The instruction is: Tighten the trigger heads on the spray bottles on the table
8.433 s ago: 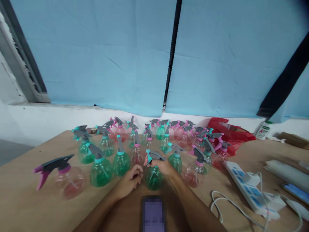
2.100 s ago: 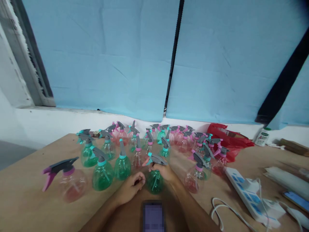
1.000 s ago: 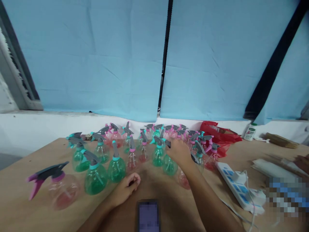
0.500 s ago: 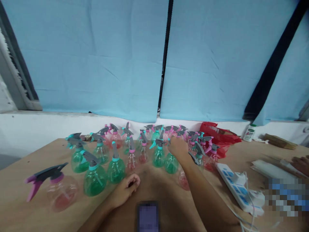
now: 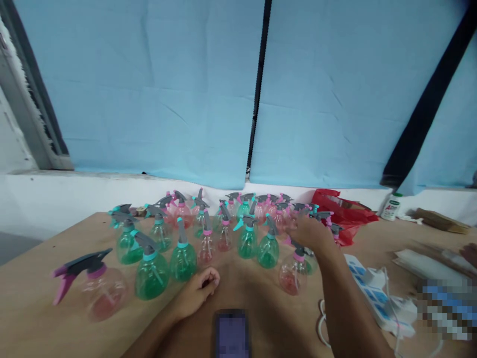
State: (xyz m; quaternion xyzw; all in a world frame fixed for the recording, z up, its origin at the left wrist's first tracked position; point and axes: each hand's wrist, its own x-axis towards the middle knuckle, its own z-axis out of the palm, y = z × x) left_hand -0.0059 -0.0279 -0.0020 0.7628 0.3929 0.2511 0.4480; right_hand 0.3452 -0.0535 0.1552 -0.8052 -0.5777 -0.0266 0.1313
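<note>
My left hand (image 5: 199,291) rests on the table with its fingers curled in and nothing visible in them. Just behind it stands a green spray bottle (image 5: 183,259) with a turquoise collar. My right hand (image 5: 309,232) reaches over the bottles on the right; its fingers are blurred and partly hidden, so what they touch does not show. Below that hand is a pink spray bottle (image 5: 292,276) with a grey trigger head. Left of it stands another green spray bottle (image 5: 268,249). At the far left, a larger-looking pink spray bottle (image 5: 104,293) points its pink nozzle left.
Several more spray bottles crowd the table (image 5: 44,271) toward the wall. A phone (image 5: 232,335) lies at the front. To the right are a white power strip (image 5: 376,301) with cables, a red plastic bag (image 5: 346,219), a white bottle (image 5: 391,206) and part of another person's hand (image 5: 470,254).
My right hand has moved right, away from the green spray bottle in the middle, whose head now shows. My left hand stays curled on the table. The view has shifted slightly.
</note>
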